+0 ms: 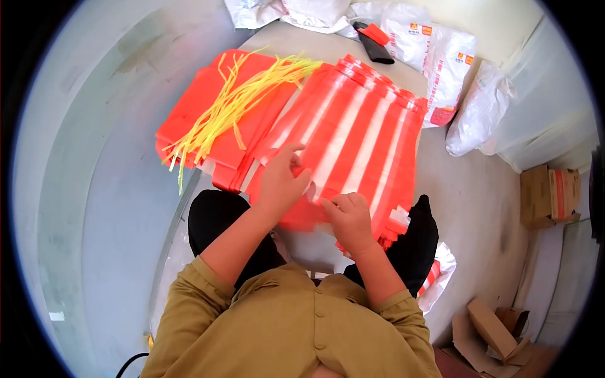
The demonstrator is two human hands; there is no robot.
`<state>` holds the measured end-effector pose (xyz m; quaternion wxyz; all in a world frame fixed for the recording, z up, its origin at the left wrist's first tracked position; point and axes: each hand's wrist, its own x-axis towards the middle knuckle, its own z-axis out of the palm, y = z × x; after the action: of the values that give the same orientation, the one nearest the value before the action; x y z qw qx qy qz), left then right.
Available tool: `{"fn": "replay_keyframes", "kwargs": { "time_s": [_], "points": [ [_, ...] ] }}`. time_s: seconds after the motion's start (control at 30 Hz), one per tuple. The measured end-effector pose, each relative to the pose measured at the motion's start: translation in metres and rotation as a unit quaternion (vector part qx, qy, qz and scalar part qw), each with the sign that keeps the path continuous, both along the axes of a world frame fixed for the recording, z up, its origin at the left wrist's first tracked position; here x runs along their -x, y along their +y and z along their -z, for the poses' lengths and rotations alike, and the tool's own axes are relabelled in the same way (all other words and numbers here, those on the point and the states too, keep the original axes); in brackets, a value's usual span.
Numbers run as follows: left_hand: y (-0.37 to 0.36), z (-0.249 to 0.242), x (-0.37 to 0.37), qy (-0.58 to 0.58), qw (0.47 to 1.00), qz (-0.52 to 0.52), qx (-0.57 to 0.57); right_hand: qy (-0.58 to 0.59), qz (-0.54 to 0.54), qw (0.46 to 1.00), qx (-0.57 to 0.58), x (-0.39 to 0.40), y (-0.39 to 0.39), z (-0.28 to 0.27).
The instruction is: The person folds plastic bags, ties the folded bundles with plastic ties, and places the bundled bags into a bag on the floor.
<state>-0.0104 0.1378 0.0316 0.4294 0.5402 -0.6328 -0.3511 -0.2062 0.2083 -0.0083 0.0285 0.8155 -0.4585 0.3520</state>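
Both hands are over the near part of a fanned stack of red plastic sheets [353, 138] with pale stripes. My left hand [283, 179] has its thumb and fingers apart at the stack's left side, with nothing seen between them. My right hand [348, 217] is closed in a pinch on the near edge of a red sheet. Left of the striped stack lies a pile of plain red sheets [201, 104]. A loose bundle of yellow strips [233, 104] lies across that pile.
White printed bags [449, 69] line the far and right sides. A black roll with a red piece [376, 47] lies beyond the stack. Cardboard boxes [537, 195] stand at the right, and opened cardboard [491, 331] lies at the lower right.
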Motion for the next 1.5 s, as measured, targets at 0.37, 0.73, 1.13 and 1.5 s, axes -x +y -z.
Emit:
{"fn": "replay_keyframes", "kwargs": {
  "time_s": [0.37,0.73,1.13,1.5],
  "points": [
    [-0.021,0.016,0.03,0.004,0.97,0.192,-0.152,-0.023,0.024,0.999,-0.036,0.001,0.003,0.003],
    [0.005,0.019,0.016,-0.145,0.943,0.252,0.161,-0.075,0.042,0.995,-0.058,0.001,-0.008,-0.01],
    [0.0,0.014,0.032,-0.126,0.977,0.159,0.065,-0.366,0.269,0.867,-0.205,0.117,0.025,-0.002],
    [-0.004,0.0,0.037,-0.073,0.985,0.152,-0.03,-0.445,0.214,0.833,-0.25,0.107,0.023,0.0]
  ]
}}
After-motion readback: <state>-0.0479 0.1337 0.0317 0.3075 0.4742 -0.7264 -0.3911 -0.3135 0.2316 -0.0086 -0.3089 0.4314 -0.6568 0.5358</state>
